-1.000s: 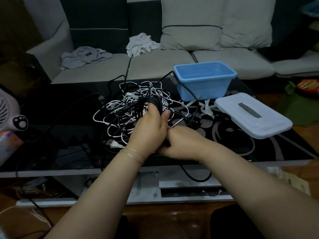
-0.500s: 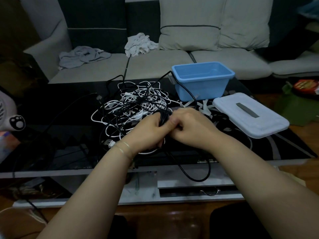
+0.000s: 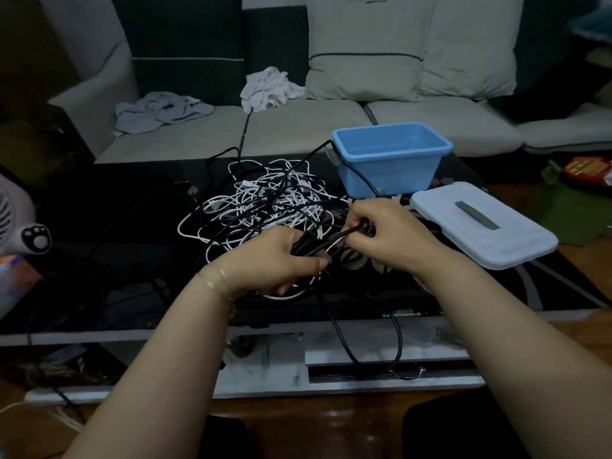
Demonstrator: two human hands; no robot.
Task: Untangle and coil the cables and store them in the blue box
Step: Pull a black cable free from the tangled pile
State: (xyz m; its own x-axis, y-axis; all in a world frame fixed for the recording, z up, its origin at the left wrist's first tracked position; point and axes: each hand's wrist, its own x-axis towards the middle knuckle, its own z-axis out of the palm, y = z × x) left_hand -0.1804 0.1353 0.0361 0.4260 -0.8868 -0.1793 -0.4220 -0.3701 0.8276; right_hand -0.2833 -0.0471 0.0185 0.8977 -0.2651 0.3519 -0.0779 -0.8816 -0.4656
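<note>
Left hand (image 3: 278, 260) grips a bundle of black cable (image 3: 308, 245); right hand (image 3: 394, 236) pinches a strand. The cable tangle (image 3: 265, 203) sits on the worktop (image 3: 109, 226) beside the blue box (image 3: 390, 160) and lid (image 3: 480, 223).

The room was dim. A light grey sofa (image 3: 298, 127) with dark back panels ran along the far side, two pale cushions (image 3: 410, 48) propped on it and crumpled cloths (image 3: 162, 109) on its seat. A black glass coffee table (image 3: 99, 260) stood before it on brown flooring (image 3: 331, 422).
</note>
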